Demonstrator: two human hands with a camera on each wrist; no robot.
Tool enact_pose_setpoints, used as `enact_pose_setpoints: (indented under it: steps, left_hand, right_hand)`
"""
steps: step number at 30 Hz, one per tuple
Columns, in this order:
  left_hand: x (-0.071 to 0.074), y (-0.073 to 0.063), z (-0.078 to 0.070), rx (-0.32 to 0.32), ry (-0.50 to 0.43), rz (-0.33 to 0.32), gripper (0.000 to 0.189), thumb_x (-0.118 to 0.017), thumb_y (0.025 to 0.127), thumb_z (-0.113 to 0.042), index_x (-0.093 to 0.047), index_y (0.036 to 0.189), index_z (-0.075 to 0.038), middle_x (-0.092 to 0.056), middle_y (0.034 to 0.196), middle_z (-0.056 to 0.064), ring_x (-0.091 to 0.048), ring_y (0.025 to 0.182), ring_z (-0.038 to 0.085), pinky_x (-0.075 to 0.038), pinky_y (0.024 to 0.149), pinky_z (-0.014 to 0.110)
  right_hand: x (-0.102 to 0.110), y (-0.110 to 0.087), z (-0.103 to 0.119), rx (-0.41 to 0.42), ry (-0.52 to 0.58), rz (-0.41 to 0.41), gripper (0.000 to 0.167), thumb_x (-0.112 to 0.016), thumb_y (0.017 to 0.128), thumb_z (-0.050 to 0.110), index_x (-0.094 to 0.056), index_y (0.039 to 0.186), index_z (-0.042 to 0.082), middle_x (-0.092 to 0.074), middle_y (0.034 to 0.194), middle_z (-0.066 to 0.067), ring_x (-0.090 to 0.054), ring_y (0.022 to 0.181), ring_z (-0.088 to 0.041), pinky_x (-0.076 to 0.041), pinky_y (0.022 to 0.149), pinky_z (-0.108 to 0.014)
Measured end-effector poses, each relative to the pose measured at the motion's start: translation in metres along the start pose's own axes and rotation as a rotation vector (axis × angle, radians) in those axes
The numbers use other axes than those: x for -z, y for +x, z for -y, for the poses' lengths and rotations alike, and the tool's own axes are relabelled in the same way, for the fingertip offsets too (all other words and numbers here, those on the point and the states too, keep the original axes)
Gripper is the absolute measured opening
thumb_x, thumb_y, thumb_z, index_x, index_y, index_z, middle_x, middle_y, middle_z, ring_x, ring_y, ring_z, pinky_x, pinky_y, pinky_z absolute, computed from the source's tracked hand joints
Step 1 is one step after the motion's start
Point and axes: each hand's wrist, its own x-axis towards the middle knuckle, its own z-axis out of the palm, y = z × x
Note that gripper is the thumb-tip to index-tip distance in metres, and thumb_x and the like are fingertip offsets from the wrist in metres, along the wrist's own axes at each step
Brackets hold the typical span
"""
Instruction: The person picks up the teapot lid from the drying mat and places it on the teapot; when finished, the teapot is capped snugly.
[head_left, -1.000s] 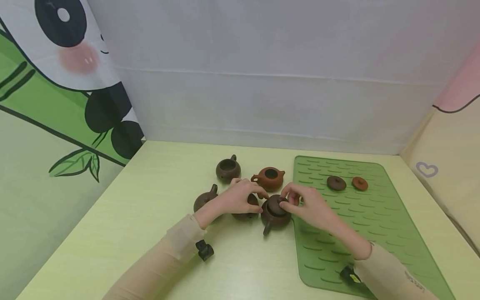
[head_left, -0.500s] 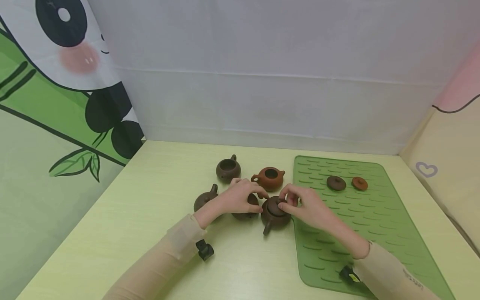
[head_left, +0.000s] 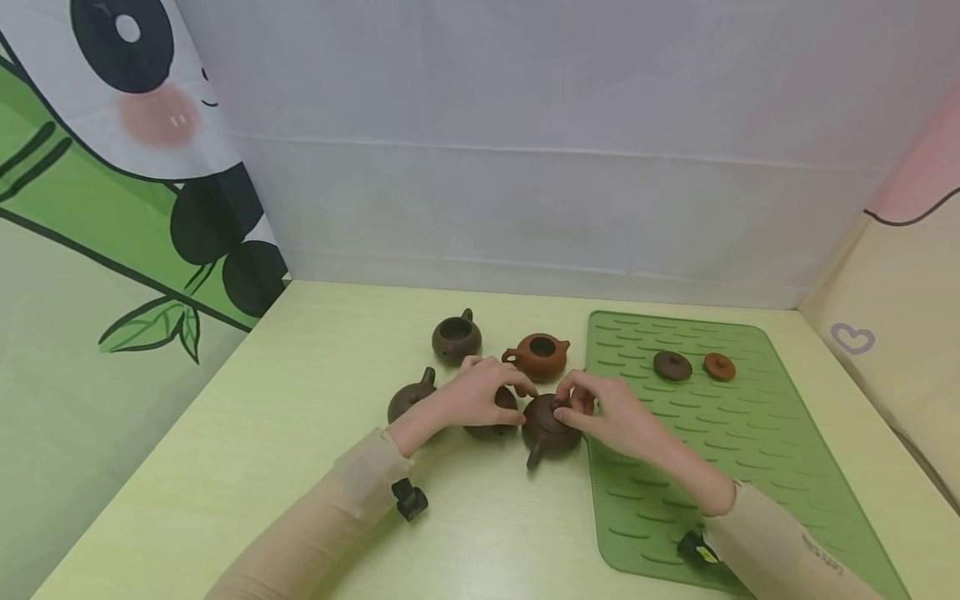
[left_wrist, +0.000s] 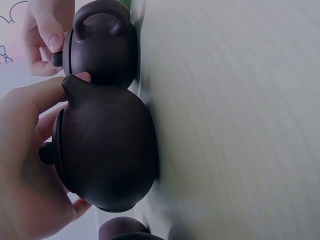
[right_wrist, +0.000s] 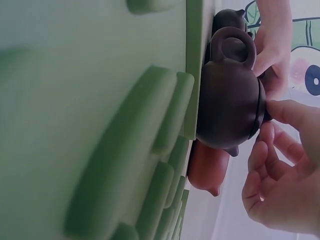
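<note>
Lid (head_left: 546,420) on the dark teapot (head_left: 553,445) just left of the green mat (head_left: 712,446): my right hand (head_left: 611,412) pinches its knob (left_wrist: 57,59), left hand's (head_left: 480,393) grip I can't tell, so I'd press it level before letting go.

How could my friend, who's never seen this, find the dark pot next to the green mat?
Find the green mat on the table. Beside its left edge sits a dark pot, its handle pointing down the picture. The right hand pinches this one's lid, and no other pot's.
</note>
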Motion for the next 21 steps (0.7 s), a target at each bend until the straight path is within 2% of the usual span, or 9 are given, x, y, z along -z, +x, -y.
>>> enact_pose_setpoints:
  steps: [8, 11, 15, 18, 21]
  left_hand:
    - [0.001, 0.001, 0.000, 0.005, 0.008, 0.005, 0.032, -0.077, 0.084, -0.037, -0.071, 0.115, -0.030, -0.071, 0.110, -0.011, -0.062, 0.109, 0.012, -0.032, 0.102, 0.055]
    - [0.005, 0.001, 0.002, 0.011, 0.007, -0.006, 0.032, -0.076, 0.086, -0.037, -0.070, 0.116, -0.029, -0.071, 0.114, -0.012, -0.061, 0.114, 0.013, -0.032, 0.101, 0.055]
    - [0.017, 0.003, 0.007, 0.020, -0.021, -0.051, 0.033, -0.075, 0.087, -0.035, -0.070, 0.118, -0.024, -0.071, 0.117, -0.007, -0.061, 0.118, 0.018, -0.032, 0.101, 0.058]
    - [0.030, 0.002, 0.010, 0.020, -0.031, -0.098, 0.034, -0.075, 0.087, -0.033, -0.070, 0.119, -0.021, -0.072, 0.113, -0.002, -0.062, 0.113, 0.020, -0.033, 0.099, 0.060]
    - [0.043, 0.000, 0.014, 0.033, -0.029, -0.141, 0.036, -0.075, 0.087, -0.034, -0.070, 0.121, -0.022, -0.071, 0.111, -0.001, -0.062, 0.100, 0.021, -0.034, 0.096, 0.057]
  right_hand:
    - [0.002, 0.001, 0.002, -0.009, -0.004, 0.025, 0.012, -0.073, 0.090, 0.021, -0.064, 0.098, 0.021, -0.056, 0.070, 0.009, -0.052, 0.063, -0.004, -0.043, 0.058, -0.021]
    - [0.002, 0.001, 0.003, -0.013, -0.010, 0.029, 0.012, -0.073, 0.090, 0.022, -0.064, 0.097, 0.021, -0.056, 0.070, 0.009, -0.051, 0.062, -0.005, -0.043, 0.057, -0.021]
    - [0.003, 0.001, 0.005, -0.019, -0.018, 0.026, 0.012, -0.073, 0.089, 0.022, -0.064, 0.097, 0.021, -0.056, 0.070, 0.009, -0.051, 0.061, -0.005, -0.043, 0.057, -0.021]
    - [0.003, 0.001, 0.005, -0.024, -0.022, 0.024, 0.012, -0.074, 0.089, 0.022, -0.065, 0.097, 0.021, -0.056, 0.070, 0.009, -0.050, 0.061, -0.005, -0.042, 0.057, -0.021]
    - [0.003, 0.001, 0.005, -0.027, -0.018, 0.023, 0.012, -0.074, 0.089, 0.022, -0.065, 0.097, 0.020, -0.056, 0.069, 0.009, -0.050, 0.061, -0.005, -0.042, 0.057, -0.021]
